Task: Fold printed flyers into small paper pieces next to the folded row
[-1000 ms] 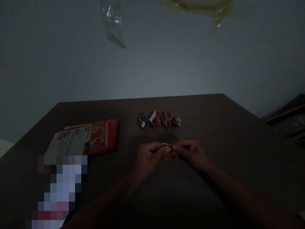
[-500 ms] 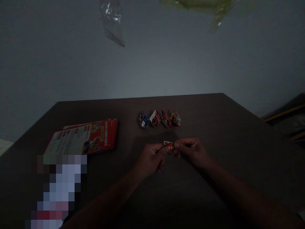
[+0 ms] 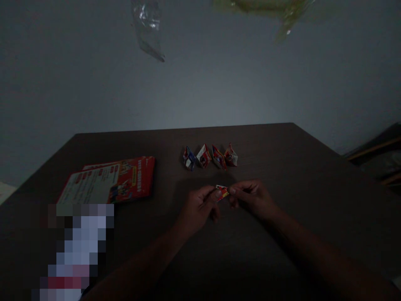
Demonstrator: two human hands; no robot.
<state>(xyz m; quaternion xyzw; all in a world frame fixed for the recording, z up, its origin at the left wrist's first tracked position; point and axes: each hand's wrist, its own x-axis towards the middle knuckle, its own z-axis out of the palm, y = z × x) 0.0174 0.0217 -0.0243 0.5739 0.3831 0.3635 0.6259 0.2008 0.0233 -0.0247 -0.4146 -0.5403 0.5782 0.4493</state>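
Between my two hands is a small piece of folded printed paper (image 3: 222, 192), red with some white and yellow. My left hand (image 3: 200, 207) pinches its left side, the thumb lying across the front. My right hand (image 3: 252, 198) grips the right edge between thumb and forefinger. Beyond my hands, several folded paper shapes stand in a row: a blue and white one (image 3: 189, 158), a red and white one (image 3: 204, 156), a red and blue one (image 3: 219, 157) and a whitish-red one (image 3: 231, 155) at the right end.
Left on the dark wooden table (image 3: 266, 146) lies a stack of red and white printed sheets (image 3: 134, 179). A pixelated patch covers the lower left. Behind stands a pale wall (image 3: 200, 83), with a clear plastic bag (image 3: 147, 29) on it and yellowish tape (image 3: 269, 6) higher up.
My left hand has shifted slightly left along the paper, its thumb now further from my right fingers. More of the paper's red face shows. The row of folded shapes has stayed put.
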